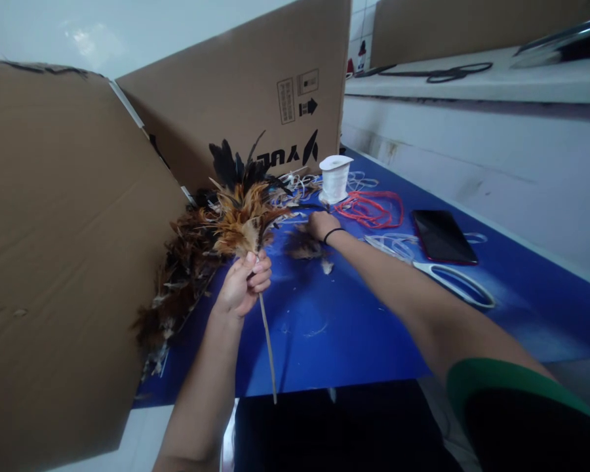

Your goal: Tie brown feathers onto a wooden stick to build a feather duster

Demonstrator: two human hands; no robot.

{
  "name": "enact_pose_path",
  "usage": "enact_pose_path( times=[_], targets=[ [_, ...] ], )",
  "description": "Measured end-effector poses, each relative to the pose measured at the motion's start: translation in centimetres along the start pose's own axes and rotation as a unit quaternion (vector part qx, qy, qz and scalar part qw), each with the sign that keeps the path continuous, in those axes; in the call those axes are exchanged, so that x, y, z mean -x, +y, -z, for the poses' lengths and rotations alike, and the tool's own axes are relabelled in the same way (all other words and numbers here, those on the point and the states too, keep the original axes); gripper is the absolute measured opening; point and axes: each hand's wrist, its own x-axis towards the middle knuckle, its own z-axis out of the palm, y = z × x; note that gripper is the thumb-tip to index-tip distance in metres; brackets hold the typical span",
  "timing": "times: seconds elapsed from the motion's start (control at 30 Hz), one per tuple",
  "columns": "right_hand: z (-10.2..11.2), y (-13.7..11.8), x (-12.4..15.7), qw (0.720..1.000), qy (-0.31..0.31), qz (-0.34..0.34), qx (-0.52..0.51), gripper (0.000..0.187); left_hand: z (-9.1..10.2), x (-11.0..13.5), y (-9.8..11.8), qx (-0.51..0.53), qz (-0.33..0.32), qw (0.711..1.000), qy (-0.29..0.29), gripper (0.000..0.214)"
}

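My left hand is closed round a thin stick just below a bunch of feathers. The bunch is pale and orange-brown low down, with black plumes at the top. The bare stick slants down past the table edge. Reaching over the blue table, my right hand is curled beside some loose brown feathers. Its fingertips are turned away, so what they hold, if anything, is hidden. A heap of dark brown feathers lies left of the bunch, against the cardboard.
Cardboard panels stand at the left and back of the blue table. A white spool, red cord, a dark phone and scissors lie towards the right. A white ledge runs along the wall.
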Motion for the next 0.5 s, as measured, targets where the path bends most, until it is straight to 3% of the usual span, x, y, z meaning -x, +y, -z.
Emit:
enact_pose_path(
  times=[0.13,0.23,0.33,0.5],
  targets=[
    [1.4,-0.3,-0.1,0.998,0.060,0.024,-0.003,0.035,0.1,0.0,0.2,0.005,-0.004,1.000,0.004,0.018],
    [1.5,-0.5,1.5,0.984,0.099,0.145,0.017,0.038,0.1,-0.1,0.3,0.014,-0.007,1.000,0.012,0.017],
    [0.0,-0.3,3.8,0.949,0.073,0.304,0.051,0.044,0.1,0.0,0.3,0.018,-0.007,1.000,0.017,0.016],
    [-2.1,1.6,7.4,0.934,0.031,0.345,0.084,0.045,0.2,0.0,0.4,0.014,-0.014,1.000,0.010,0.015]
  ],
)
